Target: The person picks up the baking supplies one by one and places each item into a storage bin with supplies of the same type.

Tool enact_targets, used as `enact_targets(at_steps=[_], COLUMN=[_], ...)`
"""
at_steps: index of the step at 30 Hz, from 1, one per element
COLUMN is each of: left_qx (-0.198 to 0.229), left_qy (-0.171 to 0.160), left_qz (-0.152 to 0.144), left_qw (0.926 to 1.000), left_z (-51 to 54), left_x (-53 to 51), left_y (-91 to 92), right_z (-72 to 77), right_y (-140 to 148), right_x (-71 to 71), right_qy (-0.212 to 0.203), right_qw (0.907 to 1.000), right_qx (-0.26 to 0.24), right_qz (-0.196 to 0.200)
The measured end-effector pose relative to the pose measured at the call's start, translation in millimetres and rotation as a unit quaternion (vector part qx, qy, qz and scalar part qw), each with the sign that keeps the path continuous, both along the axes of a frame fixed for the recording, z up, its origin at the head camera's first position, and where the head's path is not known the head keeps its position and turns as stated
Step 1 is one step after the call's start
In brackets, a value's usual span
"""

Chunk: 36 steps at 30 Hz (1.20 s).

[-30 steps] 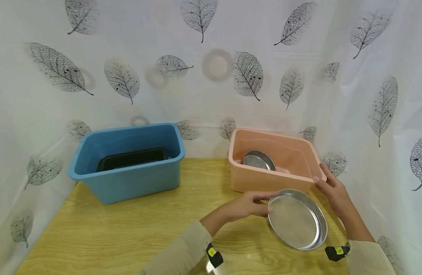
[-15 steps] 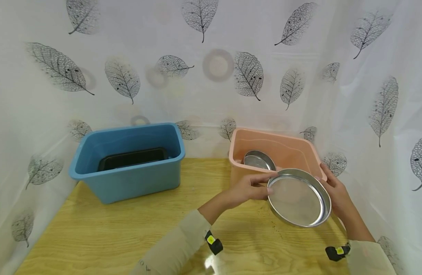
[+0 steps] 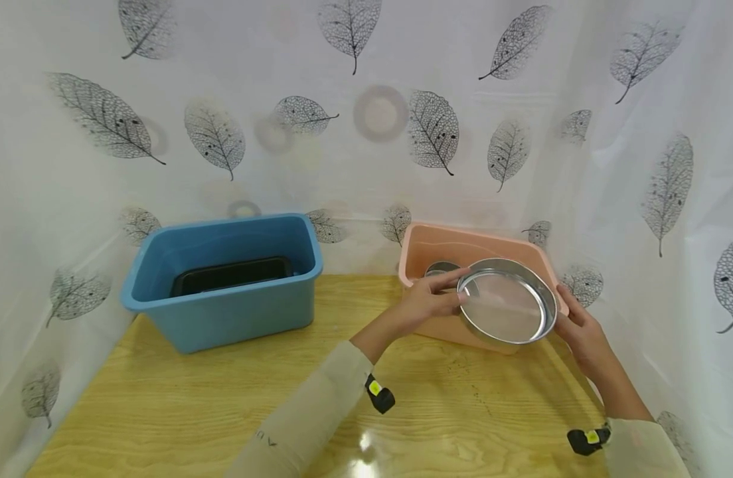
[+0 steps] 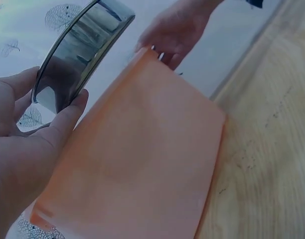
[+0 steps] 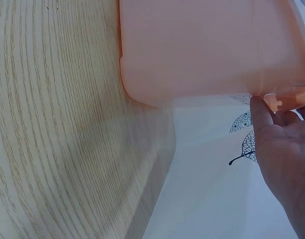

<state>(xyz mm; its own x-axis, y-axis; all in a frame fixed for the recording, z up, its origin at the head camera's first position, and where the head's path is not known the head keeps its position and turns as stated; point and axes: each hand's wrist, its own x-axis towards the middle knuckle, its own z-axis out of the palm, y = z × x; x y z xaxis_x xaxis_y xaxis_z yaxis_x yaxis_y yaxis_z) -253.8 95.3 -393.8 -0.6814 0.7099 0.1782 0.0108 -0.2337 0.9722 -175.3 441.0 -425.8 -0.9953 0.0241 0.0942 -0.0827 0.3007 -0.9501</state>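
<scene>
My left hand (image 3: 423,302) pinches the left edge of a round metal cake pan (image 3: 502,302), thumb on one side and fingers on the other. The pan hangs tilted over the front rim of a peach plastic bin (image 3: 450,330), its hollow side facing me. In the left wrist view the cake pan (image 4: 80,57) is seen edge-on, above the bin (image 4: 142,139). My right hand (image 3: 584,335) grips the bin's right front corner at the rim; in the right wrist view, part of that hand (image 5: 287,144) is cut off. Inside the bin a smaller round pan (image 3: 442,267) is mostly hidden.
A blue plastic bin (image 3: 247,312) stands on the left of the wooden table (image 3: 181,405), with a black rectangular baking pan (image 3: 235,273) inside. Behind both bins hangs a white leaf-patterned curtain (image 3: 354,172). It also runs along the right side.
My left hand has lifted the cake pan from in front of the peach bin up to its front rim, now covering part of the smaller pan. The right hand stays at the corner.
</scene>
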Motion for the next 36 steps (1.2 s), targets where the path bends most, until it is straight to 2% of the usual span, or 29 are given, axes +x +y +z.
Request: enact_targets(at_steps=[3, 8, 14, 22, 26, 31, 36], left_qx=[-0.005, -0.006, -0.004, -0.016, -0.016, -0.023, -0.053], left_qy=[0.007, 0.014, 0.0, 0.026, 0.02, 0.018, 0.026], left_qz=[0.016, 0.029, 0.039, 0.04, 0.046, 0.069, 0.094], left_qw=[0.9998, 0.9995, 0.9992, 0.9987, 0.9986, 0.9972, 0.9938], left_z=[4.9, 14.1, 13.9, 19.5, 22.1, 24.4, 25.2], left_x=[-6.6, -17.9, -30.7, -43.4, -51.1, -60.6, -69.1], left_y=[0.9, 3.1, 6.8, 8.9, 12.7, 19.0, 21.4], right_z=[1.1, -0.7, -1.5, -2.1, -2.7, -2.4, -1.5], right_y=[0.2, 0.5, 0.1, 0.4, 0.5, 0.2, -0.7], right_x=[0.3, -0.8, -0.1, -0.8, -0.3, 1.6, 1.4], right_qy=[-0.001, 0.011, 0.012, 0.018, 0.02, 0.018, 0.013], right_qw=[1.0, 0.9991, 0.9984, 0.9976, 0.9971, 0.9972, 0.998], right_qx=[0.001, -0.04, -0.055, -0.065, -0.072, -0.07, -0.06], right_qz=[-0.002, 0.006, 0.007, 0.016, 0.017, 0.018, 0.015])
